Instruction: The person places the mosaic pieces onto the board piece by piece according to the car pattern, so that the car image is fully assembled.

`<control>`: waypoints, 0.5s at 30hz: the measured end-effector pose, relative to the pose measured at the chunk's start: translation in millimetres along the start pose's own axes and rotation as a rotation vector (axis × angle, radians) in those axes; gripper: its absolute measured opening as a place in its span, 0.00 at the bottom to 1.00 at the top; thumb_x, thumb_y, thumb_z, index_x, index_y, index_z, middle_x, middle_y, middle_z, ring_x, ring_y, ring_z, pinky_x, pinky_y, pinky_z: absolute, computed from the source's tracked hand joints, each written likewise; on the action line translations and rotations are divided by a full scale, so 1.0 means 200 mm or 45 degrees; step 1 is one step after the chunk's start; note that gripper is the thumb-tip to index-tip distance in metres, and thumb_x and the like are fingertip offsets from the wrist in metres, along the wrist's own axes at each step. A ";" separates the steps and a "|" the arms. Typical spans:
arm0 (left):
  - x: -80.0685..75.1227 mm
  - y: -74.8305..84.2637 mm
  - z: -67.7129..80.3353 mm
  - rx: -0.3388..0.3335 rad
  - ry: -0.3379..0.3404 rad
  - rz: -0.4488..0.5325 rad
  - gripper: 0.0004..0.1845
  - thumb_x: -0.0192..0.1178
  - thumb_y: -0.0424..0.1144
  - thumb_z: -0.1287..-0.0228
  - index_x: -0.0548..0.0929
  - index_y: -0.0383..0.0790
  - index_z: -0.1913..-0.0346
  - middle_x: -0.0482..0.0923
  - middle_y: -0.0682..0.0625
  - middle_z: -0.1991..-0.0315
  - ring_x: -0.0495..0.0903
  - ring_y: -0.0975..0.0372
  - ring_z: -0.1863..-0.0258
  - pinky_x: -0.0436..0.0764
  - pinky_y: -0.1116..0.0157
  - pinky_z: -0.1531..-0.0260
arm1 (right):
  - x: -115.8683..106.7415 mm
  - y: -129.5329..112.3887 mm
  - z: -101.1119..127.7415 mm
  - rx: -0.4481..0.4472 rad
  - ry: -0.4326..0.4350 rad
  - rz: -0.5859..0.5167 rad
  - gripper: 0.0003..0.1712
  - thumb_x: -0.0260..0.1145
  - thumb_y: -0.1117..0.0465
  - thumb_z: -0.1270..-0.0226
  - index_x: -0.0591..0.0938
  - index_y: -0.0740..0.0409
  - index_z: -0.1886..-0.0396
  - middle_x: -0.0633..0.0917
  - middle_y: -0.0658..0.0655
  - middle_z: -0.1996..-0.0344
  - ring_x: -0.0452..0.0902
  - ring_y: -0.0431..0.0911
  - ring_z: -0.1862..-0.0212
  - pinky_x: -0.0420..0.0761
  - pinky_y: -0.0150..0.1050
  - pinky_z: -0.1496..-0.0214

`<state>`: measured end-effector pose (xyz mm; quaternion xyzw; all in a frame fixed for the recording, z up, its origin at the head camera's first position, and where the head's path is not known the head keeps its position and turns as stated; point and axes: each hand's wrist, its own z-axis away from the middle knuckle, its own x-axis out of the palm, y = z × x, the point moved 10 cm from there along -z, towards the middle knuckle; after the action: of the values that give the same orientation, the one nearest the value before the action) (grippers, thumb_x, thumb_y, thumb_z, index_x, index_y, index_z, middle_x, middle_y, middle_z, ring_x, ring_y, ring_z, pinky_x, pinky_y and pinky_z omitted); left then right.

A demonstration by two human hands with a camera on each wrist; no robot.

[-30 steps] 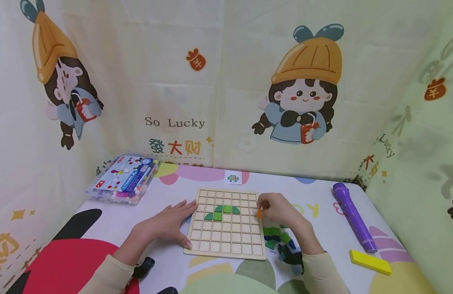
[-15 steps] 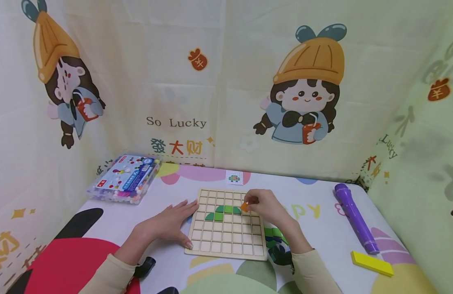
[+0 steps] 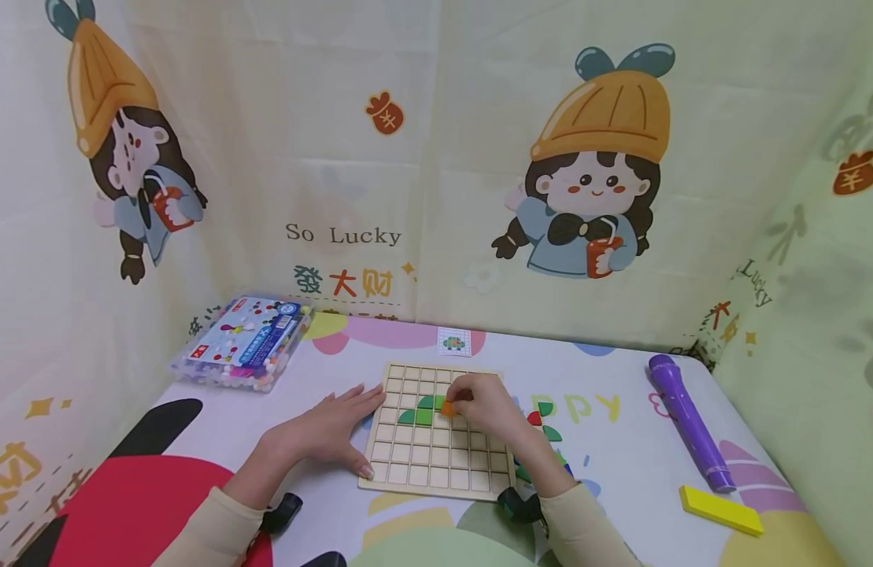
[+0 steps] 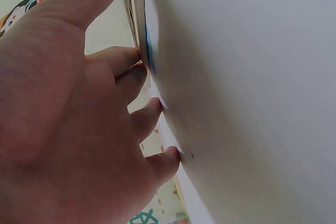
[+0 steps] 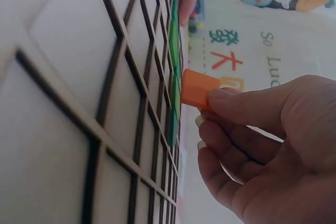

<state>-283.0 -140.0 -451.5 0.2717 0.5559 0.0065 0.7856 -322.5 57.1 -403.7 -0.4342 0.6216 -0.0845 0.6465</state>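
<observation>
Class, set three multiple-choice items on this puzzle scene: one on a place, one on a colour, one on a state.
1. Where does the purple torch lie?
A. right of the grid board
B. on the board
C. left of the board

2. What colour is the piece pinched by the right hand?
A. blue
B. orange
C. yellow

3. How is the left hand?
A. lifted clear
B. curled round a block
C. flat against the board's edge

Answers: A, it lies near the table's right edge; B, the right wrist view shows orange; C, its fingers lie straight along the rim.
</observation>
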 end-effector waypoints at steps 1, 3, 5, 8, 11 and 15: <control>0.00 0.00 0.00 -0.002 -0.001 -0.002 0.63 0.77 0.65 0.63 0.58 0.49 0.22 0.51 0.55 0.19 0.45 0.49 0.19 0.48 0.36 0.25 | 0.01 0.00 0.00 0.004 -0.005 0.008 0.08 0.66 0.74 0.39 0.87 0.58 0.68 0.87 0.53 0.68 0.77 0.41 0.67 0.81 0.33 0.61; 0.00 0.00 0.00 -0.004 -0.001 0.000 0.64 0.77 0.65 0.63 0.58 0.49 0.22 0.51 0.55 0.20 0.45 0.49 0.19 0.48 0.36 0.25 | 0.04 0.00 0.00 0.015 -0.018 0.030 0.08 0.67 0.72 0.38 0.87 0.56 0.68 0.87 0.50 0.69 0.76 0.41 0.66 0.81 0.33 0.60; 0.00 0.00 0.00 -0.003 -0.001 0.001 0.63 0.77 0.65 0.63 0.58 0.49 0.22 0.51 0.55 0.20 0.45 0.49 0.19 0.48 0.36 0.25 | 0.05 0.00 -0.01 0.018 -0.022 0.057 0.07 0.67 0.71 0.37 0.87 0.55 0.68 0.86 0.49 0.70 0.76 0.41 0.67 0.81 0.32 0.61; 0.00 0.01 0.00 -0.003 -0.001 0.000 0.63 0.78 0.65 0.63 0.58 0.49 0.22 0.51 0.55 0.20 0.45 0.49 0.19 0.48 0.36 0.25 | 0.07 0.00 -0.01 0.032 -0.014 0.101 0.07 0.68 0.69 0.37 0.87 0.53 0.69 0.85 0.46 0.72 0.76 0.40 0.67 0.80 0.32 0.61; 0.00 0.00 0.00 -0.005 -0.005 -0.008 0.63 0.77 0.65 0.63 0.58 0.49 0.22 0.51 0.56 0.20 0.45 0.50 0.19 0.48 0.37 0.25 | 0.07 0.00 -0.01 0.037 -0.012 0.115 0.07 0.68 0.69 0.37 0.87 0.53 0.69 0.85 0.47 0.72 0.75 0.41 0.67 0.80 0.33 0.61; 0.00 0.00 0.00 -0.005 -0.009 -0.010 0.64 0.77 0.65 0.63 0.58 0.49 0.22 0.51 0.55 0.19 0.45 0.49 0.19 0.48 0.37 0.25 | 0.09 -0.02 0.00 0.018 -0.031 0.126 0.07 0.67 0.71 0.37 0.88 0.56 0.68 0.87 0.50 0.69 0.76 0.41 0.66 0.81 0.35 0.60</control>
<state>-282.1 -140.2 -451.2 0.2679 0.5541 0.0038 0.7881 -316.3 43.6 -413.4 -0.3995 0.6337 -0.0514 0.6604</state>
